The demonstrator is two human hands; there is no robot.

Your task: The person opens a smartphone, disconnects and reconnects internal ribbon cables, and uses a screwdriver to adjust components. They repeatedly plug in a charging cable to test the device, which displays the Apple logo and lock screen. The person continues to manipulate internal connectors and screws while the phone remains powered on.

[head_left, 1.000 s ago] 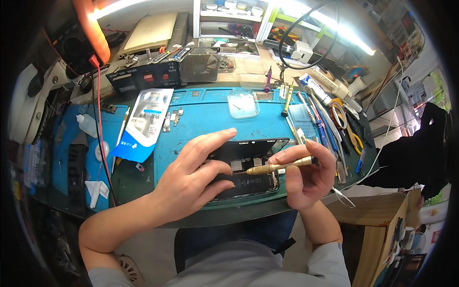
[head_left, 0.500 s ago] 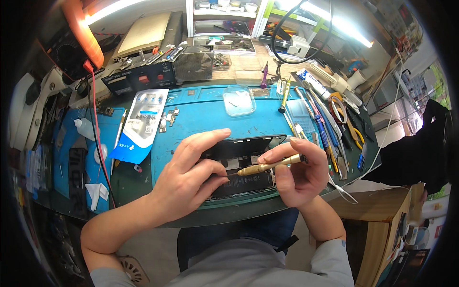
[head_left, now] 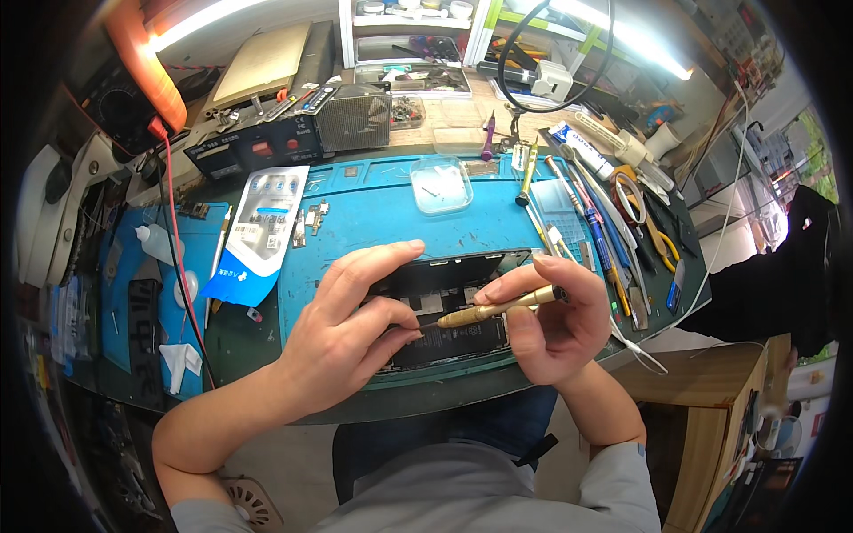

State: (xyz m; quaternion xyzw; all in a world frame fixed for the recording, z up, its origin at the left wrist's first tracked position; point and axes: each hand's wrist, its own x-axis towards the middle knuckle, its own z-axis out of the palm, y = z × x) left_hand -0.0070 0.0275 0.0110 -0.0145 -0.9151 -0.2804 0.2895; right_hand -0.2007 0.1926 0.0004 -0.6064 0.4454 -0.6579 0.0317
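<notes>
A gold-coloured precision screwdriver (head_left: 469, 314) lies nearly level in my right hand (head_left: 569, 333), between the thumb and fingers. Its thin shaft points left to the pinched thumb and fingertip of my left hand (head_left: 333, 333). Those fingertips cover the screwdriver's tip; whether a small screw is there too, I cannot tell. Just beneath both hands lies an opened phone (head_left: 475, 344), its black battery and inner parts showing. The phone's dark screen panel (head_left: 462, 269) is raised along the far side. My hands hide both ends of the phone.
A blue work mat (head_left: 355, 233) carries a clear lidded box (head_left: 442, 185) with small bits. On the left are a silver-and-blue packet (head_left: 264, 222) and a small bottle (head_left: 160, 242). Pens, tweezers and yellow-handled pliers (head_left: 666, 251) crowd the right. A red cable (head_left: 178, 240) hangs at left.
The whole view has shifted slightly. Both hands keep nearly the same pose, with the screwdriver still held between them.
</notes>
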